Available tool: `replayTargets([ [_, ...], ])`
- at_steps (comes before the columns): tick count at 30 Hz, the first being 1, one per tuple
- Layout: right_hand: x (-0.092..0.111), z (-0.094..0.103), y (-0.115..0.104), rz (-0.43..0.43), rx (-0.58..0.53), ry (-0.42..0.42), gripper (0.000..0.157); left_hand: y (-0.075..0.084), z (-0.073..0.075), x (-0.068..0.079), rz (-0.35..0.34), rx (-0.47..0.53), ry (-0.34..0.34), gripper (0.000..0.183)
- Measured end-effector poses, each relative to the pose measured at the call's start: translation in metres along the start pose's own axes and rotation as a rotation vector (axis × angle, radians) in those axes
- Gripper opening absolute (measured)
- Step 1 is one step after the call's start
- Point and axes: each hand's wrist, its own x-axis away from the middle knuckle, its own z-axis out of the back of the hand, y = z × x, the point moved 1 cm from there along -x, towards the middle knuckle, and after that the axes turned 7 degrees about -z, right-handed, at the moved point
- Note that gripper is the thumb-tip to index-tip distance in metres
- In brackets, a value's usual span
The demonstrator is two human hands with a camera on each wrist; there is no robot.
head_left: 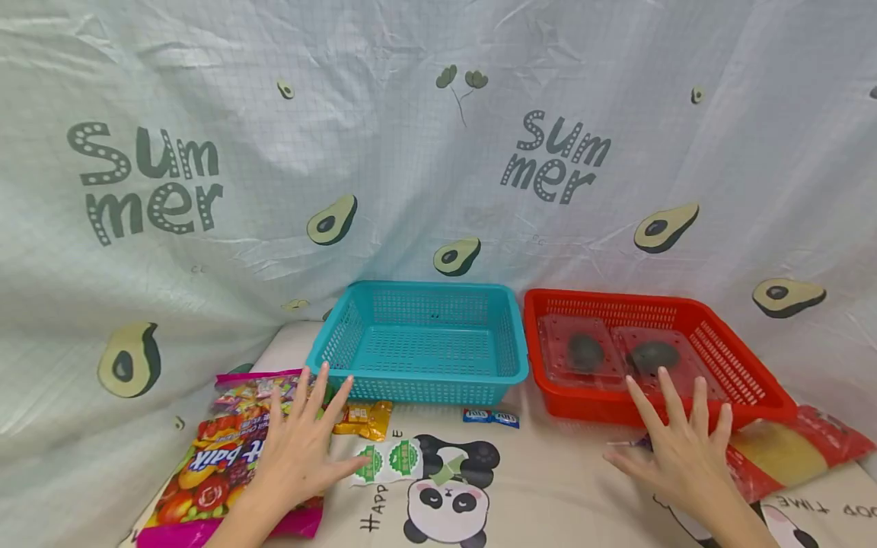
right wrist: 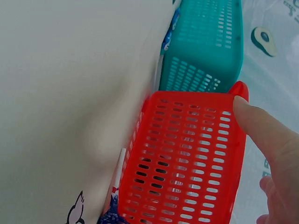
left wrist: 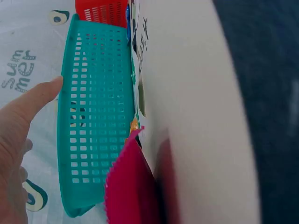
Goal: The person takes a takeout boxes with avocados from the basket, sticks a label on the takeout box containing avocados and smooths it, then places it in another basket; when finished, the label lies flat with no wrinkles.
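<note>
Left hand [head_left: 294, 453], fingers apart, by the candy bag [head_left: 205, 472] near the blue basket's [head_left: 425, 390] front left corner, right hand [head_left: 688, 457], fingers apart, by the red basket [head_left: 603, 401] just right of the blue basket, edges nearly meeting, room over the cloth [head_left: 548, 487] between the hands.

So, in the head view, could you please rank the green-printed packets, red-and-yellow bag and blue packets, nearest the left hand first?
1. Green-printed packets, beside the left hand, thumb side.
2. Blue packets, farther right.
3. Red-and-yellow bag, far right.
</note>
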Motion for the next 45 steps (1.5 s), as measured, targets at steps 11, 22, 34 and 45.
replayTargets([
  [11, -0.014, 0.003, 0.002, 0.127, -0.159, -0.036, 0.094, 0.045, -0.002, -0.066, -0.141, 0.238, 0.061, 0.095],
  [22, -0.078, 0.001, 0.009, 0.126, -0.491, -0.25, 0.069, 0.115, -0.019, -0.164, -0.234, 0.462, -0.123, 0.079],
  [34, -0.115, -0.019, 0.023, -0.034, -0.455, -0.4, 0.07, 0.199, -0.027, -0.223, -0.271, 0.817, -0.297, 0.065],
  [45, -0.119, -0.021, 0.019, -0.105, -0.451, -0.504, 0.069, 0.237, -0.04, -0.239, 0.196, 1.089, -0.411, 0.063],
])
